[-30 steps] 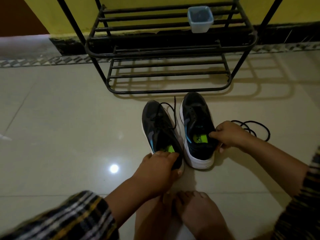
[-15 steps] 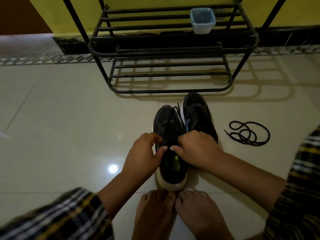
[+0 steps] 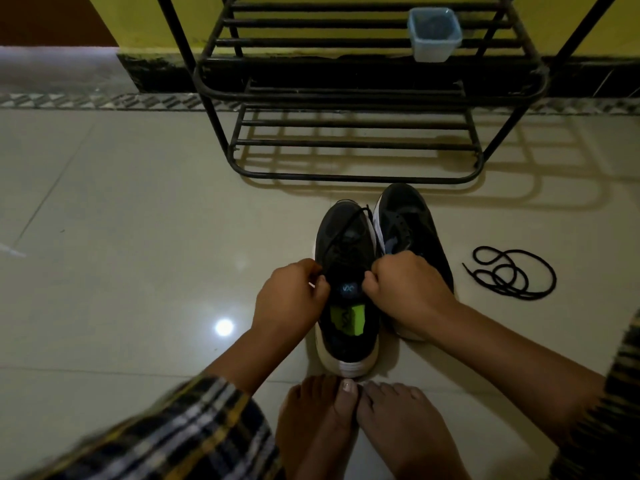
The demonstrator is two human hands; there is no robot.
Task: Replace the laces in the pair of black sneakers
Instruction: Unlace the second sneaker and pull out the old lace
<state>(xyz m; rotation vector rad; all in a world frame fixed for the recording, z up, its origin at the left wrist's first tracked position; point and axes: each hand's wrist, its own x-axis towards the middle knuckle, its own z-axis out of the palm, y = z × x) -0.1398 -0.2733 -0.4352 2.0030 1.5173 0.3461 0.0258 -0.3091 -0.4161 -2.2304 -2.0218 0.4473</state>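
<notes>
Two black sneakers with white soles stand side by side on the floor, toes away from me. The left sneaker (image 3: 346,237) is nearer, with a green insole label and a black lace across its top. My left hand (image 3: 289,299) pinches at the left side of its lacing, and my right hand (image 3: 405,289) pinches at the right side, partly covering the right sneaker (image 3: 408,216). A loose black lace (image 3: 512,273) lies coiled on the floor to the right.
A black metal shoe rack (image 3: 353,98) stands against the yellow wall behind the shoes, with a small clear plastic tub (image 3: 434,34) on its upper shelf. My bare feet (image 3: 363,420) touch the left sneaker's heel. Pale tile floor (image 3: 138,237) spreads to the left.
The left sneaker has been pulled toward me and straightened. My right hand left the right sneaker and joined my left hand at the left sneaker's lacing, and both now sit slightly apart.
</notes>
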